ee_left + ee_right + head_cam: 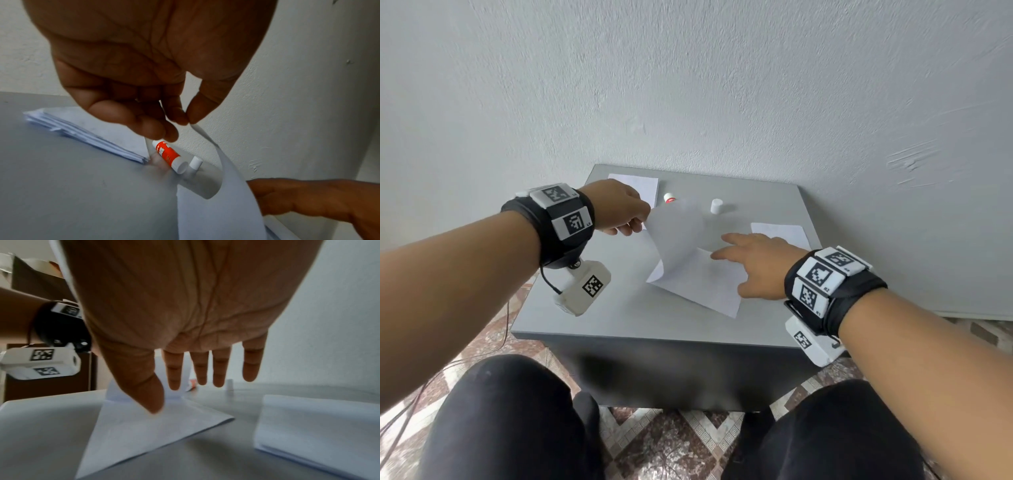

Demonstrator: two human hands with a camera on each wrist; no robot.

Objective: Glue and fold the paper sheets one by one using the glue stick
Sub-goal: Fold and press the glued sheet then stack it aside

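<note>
L hand (619, 209) pinches the raised edge of the paper sheet (688, 270), mid-table (585, 318); R hand (756, 267), fingers spread, is over its flat half, contact unclear. Sheet partly hides glue stick (669, 198); cap (716, 206) stands apart.

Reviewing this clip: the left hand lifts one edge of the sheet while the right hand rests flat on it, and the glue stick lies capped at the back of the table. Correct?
Not quite. The glue stick lies uncapped; its cap stands beside it, as the left wrist view shows. The rest holds: left hand pinches the sheet, right hand flat on it.
</note>
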